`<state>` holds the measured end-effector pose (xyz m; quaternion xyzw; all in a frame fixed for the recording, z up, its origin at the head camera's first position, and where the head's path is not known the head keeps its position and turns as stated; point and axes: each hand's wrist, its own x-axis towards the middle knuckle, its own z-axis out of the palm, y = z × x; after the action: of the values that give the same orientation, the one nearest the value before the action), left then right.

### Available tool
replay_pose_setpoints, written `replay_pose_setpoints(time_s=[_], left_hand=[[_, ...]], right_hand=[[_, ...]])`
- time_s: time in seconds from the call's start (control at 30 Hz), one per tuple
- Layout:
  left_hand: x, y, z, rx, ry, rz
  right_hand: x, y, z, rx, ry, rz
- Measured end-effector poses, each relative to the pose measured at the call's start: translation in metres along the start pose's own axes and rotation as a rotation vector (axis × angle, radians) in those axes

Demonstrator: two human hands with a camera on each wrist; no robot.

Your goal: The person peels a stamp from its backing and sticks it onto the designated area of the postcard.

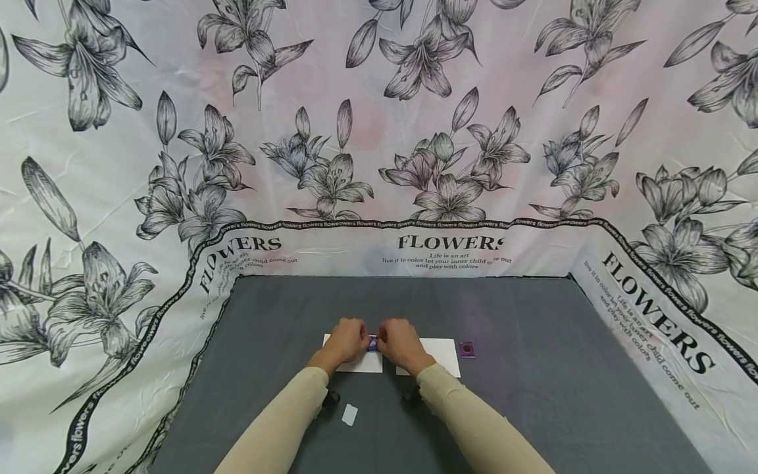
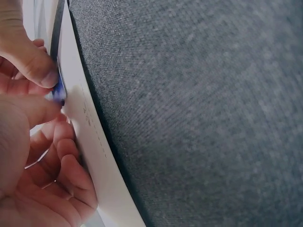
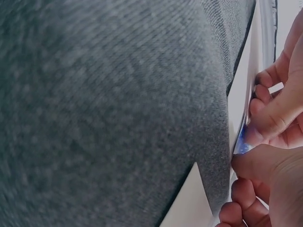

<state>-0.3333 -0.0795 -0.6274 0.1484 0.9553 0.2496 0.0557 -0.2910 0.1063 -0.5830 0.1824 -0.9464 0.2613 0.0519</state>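
A small shiny blue-purple packet (image 1: pixel 372 343) is between my two hands, over the left white card (image 1: pixel 362 364). My left hand (image 1: pixel 348 341) pinches one end of it between thumb and fingers, and my right hand (image 1: pixel 403 343) pinches the other end. In the left wrist view, the thumbs nearly meet and a bit of the blue packet (image 2: pixel 59 92) shows between them. The right wrist view also has a blue sliver of the packet (image 3: pixel 242 142) at the fingertips. Most of the packet is hidden by the fingers.
A second white card (image 1: pixel 441 355) lies under and beside the right hand. To its right is a flat purple packet (image 1: pixel 467 349) with a dark round mark. A small white scrap (image 1: pixel 349 415) lies nearer on the grey cloth surface (image 1: pixel 533 395). Flower-print fabric (image 1: pixel 331 164) surrounds it.
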Motion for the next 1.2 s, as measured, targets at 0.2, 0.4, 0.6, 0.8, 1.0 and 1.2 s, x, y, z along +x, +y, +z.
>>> replay_pose_setpoints(time_s=[0.2, 0.4, 0.6, 0.8, 1.0, 1.2], left_hand=[[-0.001, 0.000, -0.001, -0.012, 0.003, 0.001], [-0.003, 0.000, -0.001, -0.011, -0.001, 0.050], [-0.001, -0.001, 0.000, -0.002, -0.002, 0.070], [-0.002, -0.001, -0.003, -0.028, -0.002, 0.077], [-0.017, 0.010, -0.019, -0.096, -0.018, 0.113], [-0.042, 0.042, -0.050, -0.126, -0.044, 0.068]], right_hand=[[-0.004, -0.009, -0.008, -0.030, -0.031, 0.014], [-0.005, -0.011, -0.011, -0.030, -0.031, -0.002], [-0.005, -0.010, -0.010, -0.055, -0.028, -0.035], [-0.003, -0.009, -0.012, -0.083, -0.028, -0.067], [-0.003, -0.009, -0.015, -0.093, -0.048, -0.083], [-0.004, -0.008, -0.017, -0.123, -0.075, -0.096]])
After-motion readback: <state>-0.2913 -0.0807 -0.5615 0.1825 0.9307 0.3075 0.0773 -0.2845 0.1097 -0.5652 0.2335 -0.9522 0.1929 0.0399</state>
